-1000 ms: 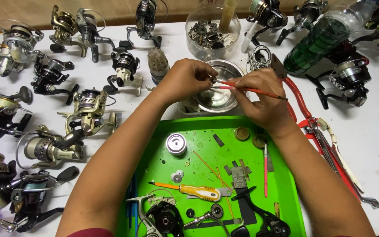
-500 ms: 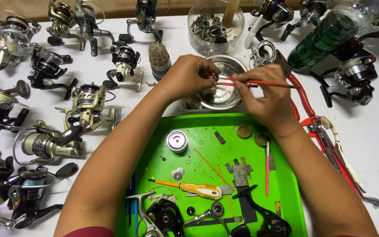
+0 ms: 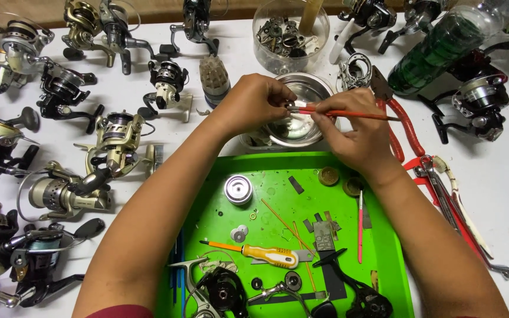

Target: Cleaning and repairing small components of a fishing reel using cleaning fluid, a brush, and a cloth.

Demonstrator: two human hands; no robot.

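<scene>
Hands are meeting over the metal bowl [image 3: 301, 126] at the far edge of the green tray [image 3: 396, 265]. Left hand [image 3: 257, 101] is pinching a small pale part [image 3: 294, 106] between thumb and fingertips, holding it just above the bowl. Right hand [image 3: 354, 126] is gripping a thin red brush [image 3: 349, 113] pencil-style, fingers clamped on its shaft, tip touching the part. Red-handled pliers [image 3: 399, 118] are lying just right of the bowl. A yellow-handled screwdriver [image 3: 266, 254] is resting on the tray, near a silver spool [image 3: 238, 189]. Fishing reels [image 3: 113, 141] are crowding the white table [image 3: 502, 141] on the left, and a clear jar of parts [image 3: 290, 35] is standing beyond the bowl.
</scene>
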